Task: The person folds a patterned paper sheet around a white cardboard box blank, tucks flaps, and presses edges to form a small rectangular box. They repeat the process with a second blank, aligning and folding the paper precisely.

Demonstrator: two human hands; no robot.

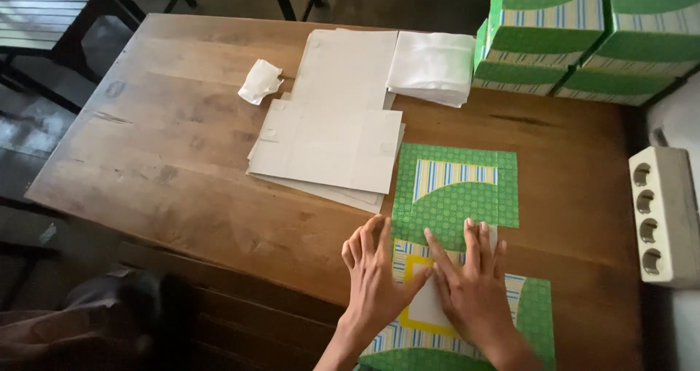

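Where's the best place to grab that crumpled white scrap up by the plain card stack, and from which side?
Pinch the crumpled white scrap from above, across its raised folds. It sits alone on bare table, just left of the plain card stack, so the left side looks clearest. Both hands are pressing the green patterned sheet.

Bare table (168, 159) leftward; grey card stack (328, 138) just ahead, green boxes (576, 36) far right.

Flat green box sheet (456, 196) cut off at bottom edge (middle hidden under both hands), stacked boxes (583, 36) cropped above
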